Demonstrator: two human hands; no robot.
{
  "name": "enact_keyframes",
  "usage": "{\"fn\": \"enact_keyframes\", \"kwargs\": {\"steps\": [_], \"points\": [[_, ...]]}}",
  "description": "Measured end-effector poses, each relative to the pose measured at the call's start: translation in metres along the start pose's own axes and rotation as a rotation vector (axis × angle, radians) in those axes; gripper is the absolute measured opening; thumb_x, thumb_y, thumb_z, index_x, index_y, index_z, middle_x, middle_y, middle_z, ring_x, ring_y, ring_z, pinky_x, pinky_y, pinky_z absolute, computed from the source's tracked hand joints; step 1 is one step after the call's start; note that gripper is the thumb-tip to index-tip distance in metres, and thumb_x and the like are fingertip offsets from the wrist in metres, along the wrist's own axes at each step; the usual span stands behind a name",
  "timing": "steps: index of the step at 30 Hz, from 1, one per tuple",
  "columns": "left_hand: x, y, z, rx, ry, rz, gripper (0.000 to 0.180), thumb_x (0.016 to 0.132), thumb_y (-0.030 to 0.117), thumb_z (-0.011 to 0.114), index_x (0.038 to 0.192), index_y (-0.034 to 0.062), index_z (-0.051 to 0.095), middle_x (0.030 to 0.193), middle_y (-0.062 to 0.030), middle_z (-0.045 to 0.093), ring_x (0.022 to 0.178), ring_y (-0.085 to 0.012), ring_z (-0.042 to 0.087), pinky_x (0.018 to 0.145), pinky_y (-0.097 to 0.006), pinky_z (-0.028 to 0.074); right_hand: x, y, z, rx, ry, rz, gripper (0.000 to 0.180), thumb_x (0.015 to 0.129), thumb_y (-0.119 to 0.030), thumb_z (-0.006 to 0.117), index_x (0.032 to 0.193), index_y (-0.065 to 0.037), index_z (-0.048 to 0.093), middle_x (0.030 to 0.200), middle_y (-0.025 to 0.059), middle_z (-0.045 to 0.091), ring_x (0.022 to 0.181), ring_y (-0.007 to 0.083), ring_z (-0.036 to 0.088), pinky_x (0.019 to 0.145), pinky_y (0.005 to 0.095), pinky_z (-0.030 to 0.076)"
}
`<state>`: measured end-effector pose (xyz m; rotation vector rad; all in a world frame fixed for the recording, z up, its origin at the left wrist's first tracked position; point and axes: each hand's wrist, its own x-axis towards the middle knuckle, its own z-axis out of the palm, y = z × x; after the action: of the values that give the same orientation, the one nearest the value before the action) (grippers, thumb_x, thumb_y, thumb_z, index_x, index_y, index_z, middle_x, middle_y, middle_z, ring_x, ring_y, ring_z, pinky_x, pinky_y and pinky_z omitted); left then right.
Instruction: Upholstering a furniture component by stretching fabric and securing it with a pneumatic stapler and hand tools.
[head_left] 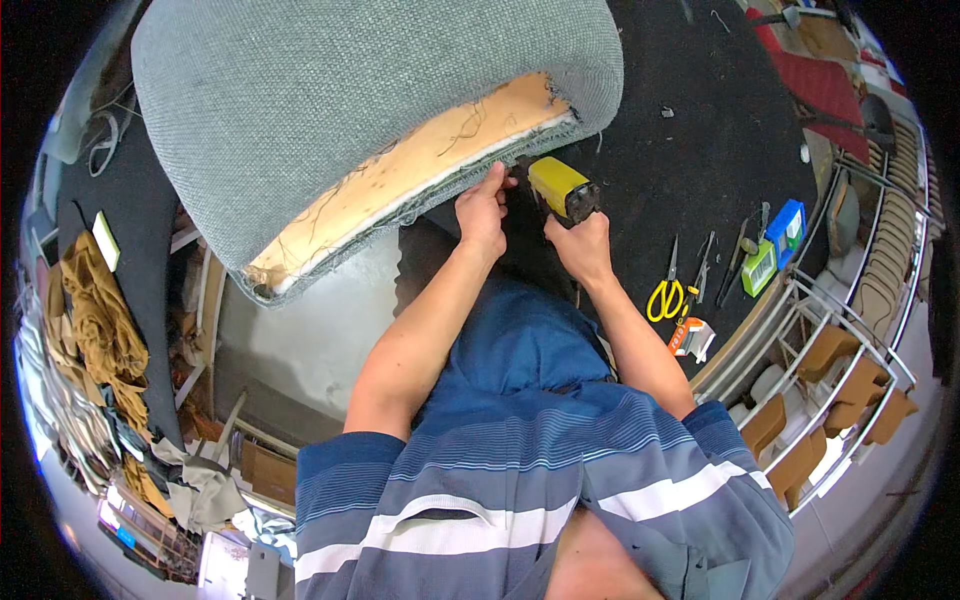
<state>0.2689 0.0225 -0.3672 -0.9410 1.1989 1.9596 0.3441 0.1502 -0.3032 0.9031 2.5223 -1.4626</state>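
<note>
A large grey-green upholstered seat cushion (380, 80) lies on a black-covered work surface. Along its near side the cover is folded open, baring yellowish foam (420, 145) with loose threads and a white padding edge. My left hand (484, 215) pinches the fabric edge near the middle of that side, index finger pointing forward. My right hand (585, 245) is wrapped round a yellow and black power tool (560, 180), which looks like a staple gun. Its nose is turned toward the cushion edge beside my left fingertips. The tip itself is hard to make out.
To the right lie yellow-handled scissors (666, 298), an orange and white small box (690, 338), several slim hand tools and green (759, 268) and blue (788, 232) boxes. Brown cloth (100, 310) is heaped at left. A metal rack with chair parts (830, 350) stands at right.
</note>
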Motion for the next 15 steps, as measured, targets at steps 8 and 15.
{"fn": "enact_keyframes", "kwargs": {"steps": [8, 15], "points": [[-0.0002, -0.0015, -0.0002, -0.027, 0.013, 0.000, 0.024, 0.093, 0.035, 0.076, 0.088, 0.0115, 0.072, 0.083, 0.0026, 0.070, 0.067, -0.0057, 0.048, 0.059, -0.024, 0.034, 0.0000, -0.0010, 0.0021, -0.011, -0.010, 0.032, 0.033, 0.078, -0.005, 0.066, 0.111, 0.000, 0.069, 0.100, 0.0211, 0.072, 0.095, 0.0355, 0.072, 0.082, 0.0404, 0.055], [-0.0036, 0.0002, 0.0032, -0.042, 0.021, 0.019, 0.025, 0.091, 0.035, 0.077, 0.090, 0.0100, 0.072, 0.082, 0.0020, 0.070, 0.065, -0.0058, 0.047, 0.057, -0.023, 0.033, -0.0010, -0.0095, 0.0080, -0.029, 0.012, 0.040, 0.034, 0.078, -0.006, 0.066, 0.111, 0.001, 0.067, 0.100, 0.0215, 0.072, 0.096, 0.0367, 0.071, 0.083, 0.0406, 0.055]]}}
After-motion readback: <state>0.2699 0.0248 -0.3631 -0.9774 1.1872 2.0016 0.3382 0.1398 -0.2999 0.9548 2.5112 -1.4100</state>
